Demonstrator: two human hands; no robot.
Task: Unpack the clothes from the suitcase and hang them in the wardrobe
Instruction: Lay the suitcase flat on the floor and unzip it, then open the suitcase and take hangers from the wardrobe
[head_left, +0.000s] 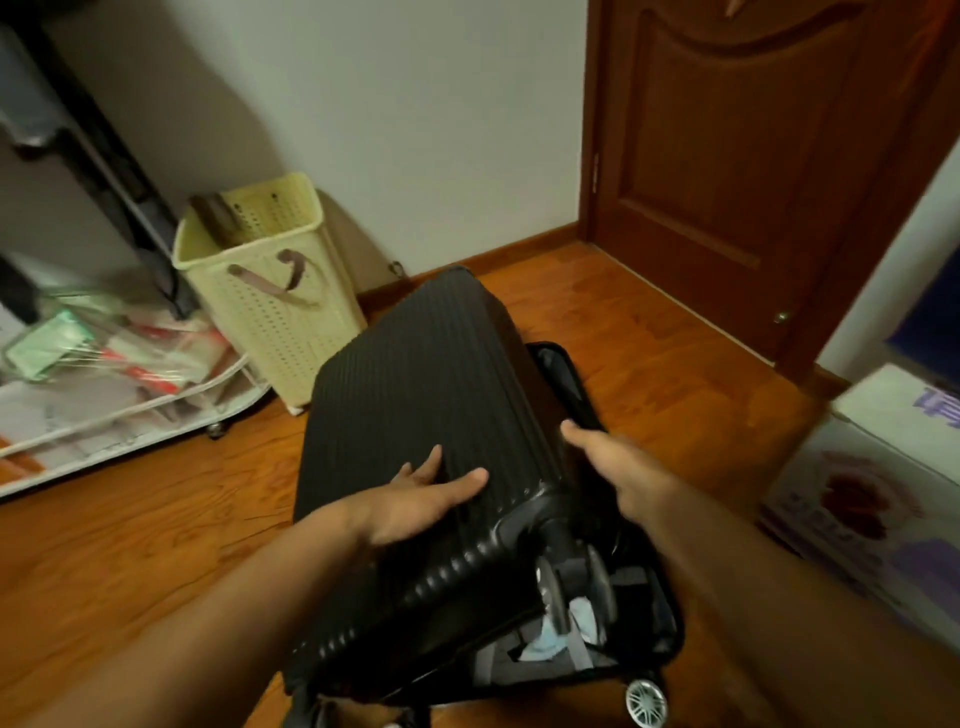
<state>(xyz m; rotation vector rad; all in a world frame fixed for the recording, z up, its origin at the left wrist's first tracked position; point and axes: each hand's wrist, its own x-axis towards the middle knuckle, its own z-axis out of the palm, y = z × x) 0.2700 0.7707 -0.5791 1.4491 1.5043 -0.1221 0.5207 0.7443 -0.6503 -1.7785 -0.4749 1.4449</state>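
A polished reddish-brown wooden floor (649, 332) fills a room closed off at the far right by a carved dark wooden door (737, 156) and at the far centre by a plain pale wall (415, 104). On the floor in the near centre lies a black ribbed hard-shell suitcase (415, 395), partly opened, its upper shell tilted up toward the left over the lower half. In the gap at the near right, grey straps and a pale blue and white piece of clothing (550, 642) show inside, beside the shell's dark wheels; a silver-spoked wheel (645, 699) sits at the near edge.

The person's left hand (415, 501) lies flat on the raised shell, fingers straight and spread, pressing the ribbed surface. The right hand (618, 465) reaches to the shell's right edge with fingers extended; whether it grips the rim cannot be told, as the fingertips are hidden against the dark lining.

Just left of the suitcase's far end stands a pale yellow perforated plastic laundry basket (270, 291) with brown strap handles. Further left is a low wheeled rack covered in clear plastic (104, 384), holding blurred packages. At the right edge sits a white printed cardboard box (878, 499).
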